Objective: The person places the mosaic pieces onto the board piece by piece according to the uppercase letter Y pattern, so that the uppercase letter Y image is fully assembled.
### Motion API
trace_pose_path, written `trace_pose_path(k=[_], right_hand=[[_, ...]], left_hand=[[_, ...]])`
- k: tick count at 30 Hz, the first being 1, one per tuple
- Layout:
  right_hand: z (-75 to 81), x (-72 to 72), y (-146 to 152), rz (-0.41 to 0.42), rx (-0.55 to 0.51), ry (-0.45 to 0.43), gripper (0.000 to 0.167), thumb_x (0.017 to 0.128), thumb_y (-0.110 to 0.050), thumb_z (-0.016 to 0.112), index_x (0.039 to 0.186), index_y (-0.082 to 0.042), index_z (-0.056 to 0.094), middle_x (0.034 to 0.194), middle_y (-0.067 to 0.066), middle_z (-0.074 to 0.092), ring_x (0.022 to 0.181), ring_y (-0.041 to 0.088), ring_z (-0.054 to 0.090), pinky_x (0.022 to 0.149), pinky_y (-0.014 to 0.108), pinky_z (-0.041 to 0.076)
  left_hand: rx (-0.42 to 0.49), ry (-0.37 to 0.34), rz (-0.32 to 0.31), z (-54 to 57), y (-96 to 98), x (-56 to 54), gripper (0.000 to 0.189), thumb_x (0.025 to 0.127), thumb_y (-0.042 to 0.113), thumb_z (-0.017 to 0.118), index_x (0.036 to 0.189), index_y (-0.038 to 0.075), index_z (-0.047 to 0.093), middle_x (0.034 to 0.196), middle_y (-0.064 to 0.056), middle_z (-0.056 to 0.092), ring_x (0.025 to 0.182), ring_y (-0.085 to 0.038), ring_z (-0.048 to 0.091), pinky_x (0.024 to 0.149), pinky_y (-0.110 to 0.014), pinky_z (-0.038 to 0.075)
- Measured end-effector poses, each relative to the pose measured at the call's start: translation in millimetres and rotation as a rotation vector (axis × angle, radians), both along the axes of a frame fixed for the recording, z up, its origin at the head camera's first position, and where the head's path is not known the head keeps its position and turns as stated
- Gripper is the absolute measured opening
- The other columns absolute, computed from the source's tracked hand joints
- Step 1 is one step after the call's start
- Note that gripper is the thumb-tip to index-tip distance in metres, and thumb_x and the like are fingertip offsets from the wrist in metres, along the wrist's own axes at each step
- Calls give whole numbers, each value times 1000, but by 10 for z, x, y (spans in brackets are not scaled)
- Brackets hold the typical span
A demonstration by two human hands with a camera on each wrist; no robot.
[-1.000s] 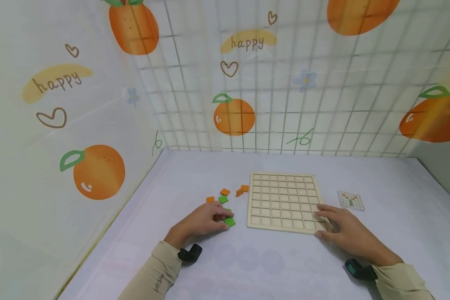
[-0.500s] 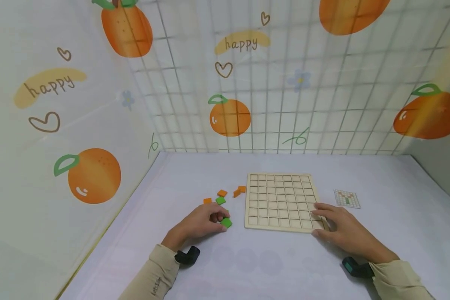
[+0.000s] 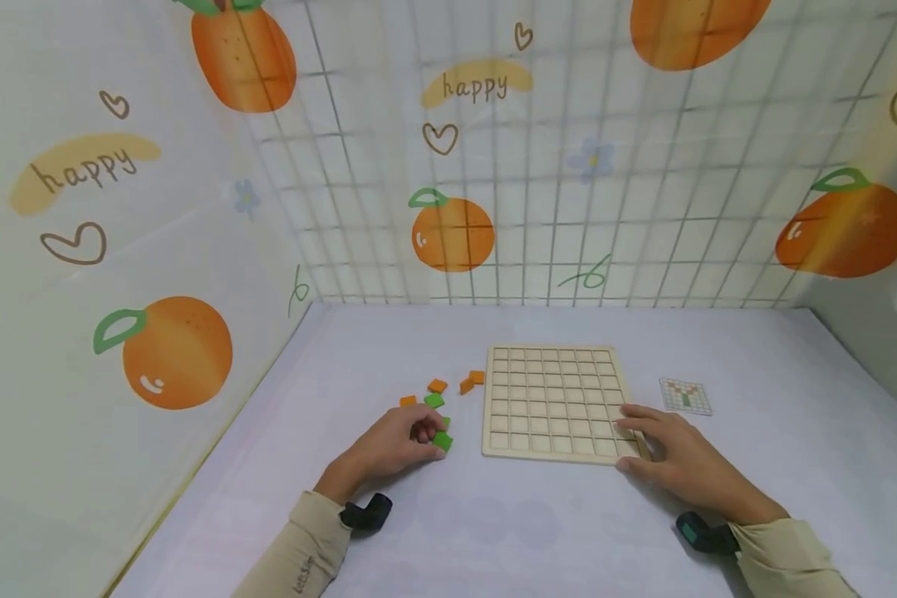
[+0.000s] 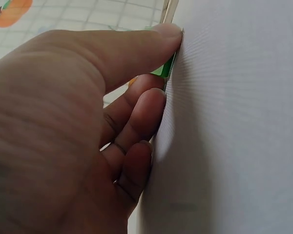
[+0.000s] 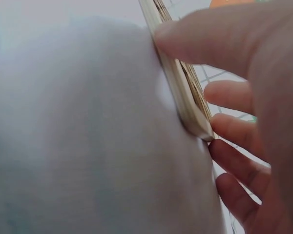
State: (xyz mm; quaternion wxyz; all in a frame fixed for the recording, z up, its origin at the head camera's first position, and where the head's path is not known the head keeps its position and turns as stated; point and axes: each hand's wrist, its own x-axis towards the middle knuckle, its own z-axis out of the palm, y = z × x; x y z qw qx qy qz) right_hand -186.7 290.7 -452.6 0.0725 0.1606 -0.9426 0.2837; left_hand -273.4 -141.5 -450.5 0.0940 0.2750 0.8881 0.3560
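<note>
My left hand (image 3: 398, 442) is low over the table at left, its thumb and forefinger pinching a green square tile (image 3: 443, 441). In the left wrist view the thumb covers most of that tile (image 4: 161, 69), whose edge is at the tabletop; the other fingers are curled underneath. A second green tile (image 3: 446, 422) peeks out beside the forefinger, and a third green tile (image 3: 434, 400) lies farther back. My right hand (image 3: 673, 455) rests on the near right corner of a wooden grid board (image 3: 553, 403). In the right wrist view its thumb touches the board's edge (image 5: 178, 87), with fingers loosely spread.
Several orange tiles, among them a flat orange tile (image 3: 437, 386) and a tilted orange tile (image 3: 467, 385), lie left of the board. A small pattern card (image 3: 685, 396) is to its right. Fruit-printed curtains (image 3: 456, 149) enclose the white table at the back and sides.
The head view has turned slightly, so everything appears farther left. My left hand keeps at the near green tile, which has shifted slightly under its fingers. My right hand stays on the board corner.
</note>
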Motion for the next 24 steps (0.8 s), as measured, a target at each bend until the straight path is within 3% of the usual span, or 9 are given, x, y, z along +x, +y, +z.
trace_pose_path(k=[10,17,24], right_hand=[[8,19,20,-8,-1,-5,60,85,-46,78,128,-6,67,148,20,47,134,49,39,101,67,31],[17,-7,8,1,-9,-17,62,87,-46,77,130,-3,65,150,20,45,135,50,37,103,67,31],[45,9,-11,-16,11,-7,62,86,-45,78,129,-1,65,148,23,46,133,52,39,102,68,33]], left_hand=[[43,2,6,-35,17,-24,23,85,21,82,103,24,68,88,7,62,84,-14,58,75,-28,49],[98,-46,83,9,-18,-2,18,88,21,79,102,26,69,91,3,63,87,-19,58,76,-34,49],[143,-66,95,23,-13,-16,16,90,21,75,104,23,69,93,2,64,88,-19,59,76,-35,50]])
